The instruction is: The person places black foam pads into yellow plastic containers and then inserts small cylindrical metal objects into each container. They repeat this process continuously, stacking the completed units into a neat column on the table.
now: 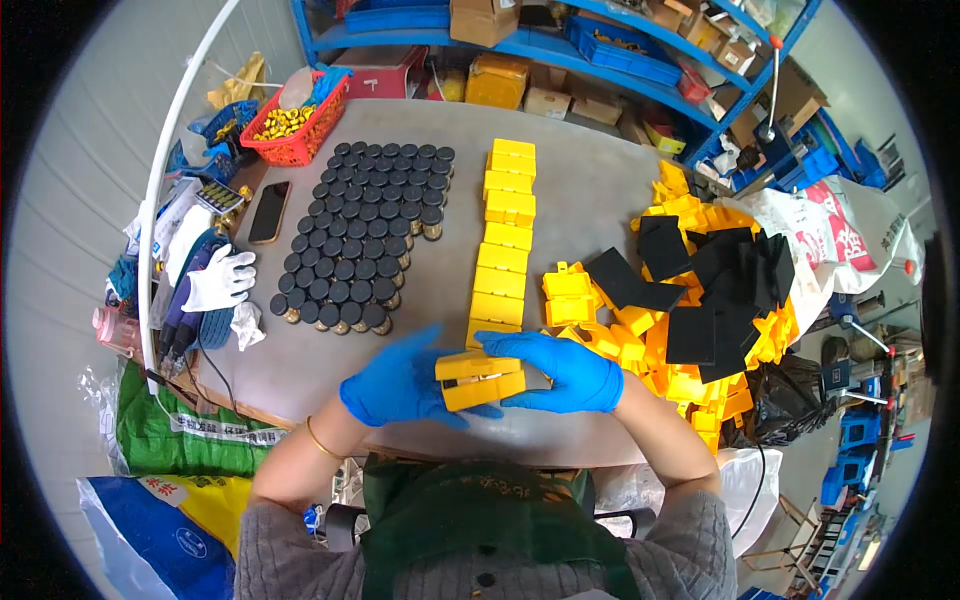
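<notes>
My right hand [572, 374], in a blue glove, grips a small yellow plastic box [481, 379] near the table's front edge. A narrow slot with something dark and pale shows across the box. At the box's left side is my left hand [395, 382], also gloved in blue. It is blurred, with its fingers stretched apart; whether it touches the box is unclear. Just beyond my hands, a row of yellow boxes [502, 256] runs away from me. To the right lies a heap of yellow plastic boxes [570, 295], partly covered by black flat pads [690, 335].
Many black-capped small jars [362, 228] stand in a block at left. Beyond them are a phone [269, 212], a white glove [220, 279] and a red basket [318, 132] of yellow pieces. Blue shelving [540, 45] lines the back; a white sack [845, 225] sits right.
</notes>
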{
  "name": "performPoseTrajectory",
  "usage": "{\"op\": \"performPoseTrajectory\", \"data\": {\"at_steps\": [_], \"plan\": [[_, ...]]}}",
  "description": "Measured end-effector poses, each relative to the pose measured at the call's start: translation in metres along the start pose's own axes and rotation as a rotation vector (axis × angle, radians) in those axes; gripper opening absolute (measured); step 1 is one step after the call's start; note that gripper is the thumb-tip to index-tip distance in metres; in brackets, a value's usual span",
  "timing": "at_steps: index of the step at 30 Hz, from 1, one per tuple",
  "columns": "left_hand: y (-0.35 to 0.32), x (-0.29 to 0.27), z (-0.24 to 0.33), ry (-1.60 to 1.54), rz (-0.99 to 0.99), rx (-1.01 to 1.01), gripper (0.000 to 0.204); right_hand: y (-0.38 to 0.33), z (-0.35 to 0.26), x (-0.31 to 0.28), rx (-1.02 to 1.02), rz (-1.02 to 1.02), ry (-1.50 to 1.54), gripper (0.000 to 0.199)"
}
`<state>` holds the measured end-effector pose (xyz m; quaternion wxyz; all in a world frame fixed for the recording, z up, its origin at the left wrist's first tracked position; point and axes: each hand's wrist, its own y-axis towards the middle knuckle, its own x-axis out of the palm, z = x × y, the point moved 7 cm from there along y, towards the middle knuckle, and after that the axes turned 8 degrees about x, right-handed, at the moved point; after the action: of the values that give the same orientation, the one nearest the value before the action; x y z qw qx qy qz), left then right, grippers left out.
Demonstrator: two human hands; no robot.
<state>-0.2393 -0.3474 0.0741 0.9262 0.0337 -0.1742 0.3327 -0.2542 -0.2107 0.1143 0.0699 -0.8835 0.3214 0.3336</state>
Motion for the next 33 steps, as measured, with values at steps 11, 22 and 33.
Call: {"op": "performPoseTrajectory", "data": {"at_steps": [11,22,33], "plan": [[0.005,0.003,-0.026,-0.217,0.21,-0.285,0.042,0.016,-0.002,0.005,0.03,-0.094,-0.01,0.061],[0.042,-0.038,-0.031,-0.032,0.338,-0.255,0.037,0.042,0.045,0.0,0.136,-0.084,-0.443,0.055],[0.062,-0.088,-0.019,0.1,0.582,0.143,0.05,0.068,0.175,-0.078,0.355,0.662,-0.69,0.055]]}}
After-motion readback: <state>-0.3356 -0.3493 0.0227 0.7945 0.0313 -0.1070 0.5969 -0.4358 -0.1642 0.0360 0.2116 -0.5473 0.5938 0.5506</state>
